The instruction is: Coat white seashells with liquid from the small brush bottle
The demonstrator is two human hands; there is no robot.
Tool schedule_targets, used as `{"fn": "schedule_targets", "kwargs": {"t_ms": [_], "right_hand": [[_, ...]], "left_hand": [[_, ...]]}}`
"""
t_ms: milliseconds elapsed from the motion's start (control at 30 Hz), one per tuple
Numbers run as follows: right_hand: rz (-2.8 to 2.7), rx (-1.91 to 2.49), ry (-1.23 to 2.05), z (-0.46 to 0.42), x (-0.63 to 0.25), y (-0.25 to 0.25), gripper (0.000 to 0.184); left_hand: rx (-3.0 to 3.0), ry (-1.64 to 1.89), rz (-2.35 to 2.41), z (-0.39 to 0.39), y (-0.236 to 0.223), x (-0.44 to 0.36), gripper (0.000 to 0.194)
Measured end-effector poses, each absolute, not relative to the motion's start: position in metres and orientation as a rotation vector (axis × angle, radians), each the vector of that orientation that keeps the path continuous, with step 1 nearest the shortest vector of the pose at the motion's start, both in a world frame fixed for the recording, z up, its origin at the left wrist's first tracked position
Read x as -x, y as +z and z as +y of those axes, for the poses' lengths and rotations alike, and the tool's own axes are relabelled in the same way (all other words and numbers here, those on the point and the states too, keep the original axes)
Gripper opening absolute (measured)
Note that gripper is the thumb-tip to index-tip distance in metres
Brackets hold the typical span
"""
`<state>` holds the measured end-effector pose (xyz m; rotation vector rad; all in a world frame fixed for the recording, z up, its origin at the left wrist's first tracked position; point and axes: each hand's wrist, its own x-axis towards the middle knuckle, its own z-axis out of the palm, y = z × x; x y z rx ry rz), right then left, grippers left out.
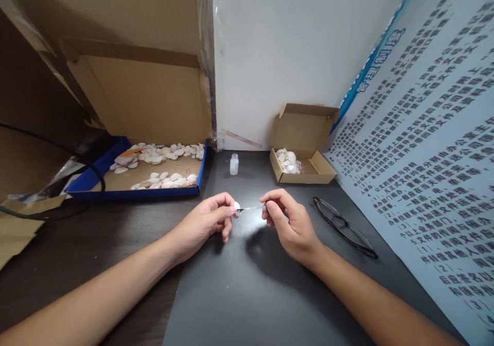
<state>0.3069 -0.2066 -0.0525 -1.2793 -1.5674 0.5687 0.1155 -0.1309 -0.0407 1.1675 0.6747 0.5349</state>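
Observation:
Thumb and index finger of my left hand (212, 217) pinch a small white seashell (236, 206) over the dark mat. In my right hand (289, 220) is a thin, pale brush (252, 207), held near its end between the fingertips. Its dark tip meets the seashell or lies right beside it; I cannot tell which. Beyond both hands stands a small glass bottle (233, 167), upright, with whitish contents and no cap visible on its neck.
A blue-rimmed cardboard box (144, 195) with many seashells stands at the left. Another cardboard box (309, 177), smaller, holds shells at the back right. Black-framed glasses (345, 227) lie right of my right hand. A dark cable (101, 173) crosses at the left.

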Motion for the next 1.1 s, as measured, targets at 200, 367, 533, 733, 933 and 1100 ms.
{"fn": "schedule_targets", "kwargs": {"t_ms": [200, 367, 533, 733, 933, 1100], "right_hand": [[-1.637, 1.408, 0.423, -0.2051, -0.3069, -0.0461, 0.02], [-1.622, 1.312, 0.43, -0.2072, -0.3055, -0.043, 0.017], [-1.698, 1.333, 0.466, -0.2073, -0.3034, -0.043, 0.013], [-1.646, 1.28, 0.461, -0.2089, -0.3042, -0.0436, 0.013], [-1.617, 1.258, 0.544, -0.2102, -0.3051, -0.0471, 0.014], [-1.629, 1.238, 0.552, -0.2102, -0.3039, -0.0472, 0.014]], "left_hand": [[-1.158, 0.546, 0.672, -0.1316, -0.0399, -0.116, 0.014], [-1.153, 0.543, 0.679, -0.1313, -0.0409, -0.1165, 0.018], [-1.153, 0.545, 0.687, -0.1317, -0.0427, -0.1161, 0.018], [-1.153, 0.546, 0.688, -0.1305, -0.0434, -0.1158, 0.017], [-1.143, 0.551, 0.703, -0.1309, -0.041, -0.1162, 0.018], [-1.13, 0.541, 0.697, -0.1306, -0.0422, -0.1157, 0.02]]}}
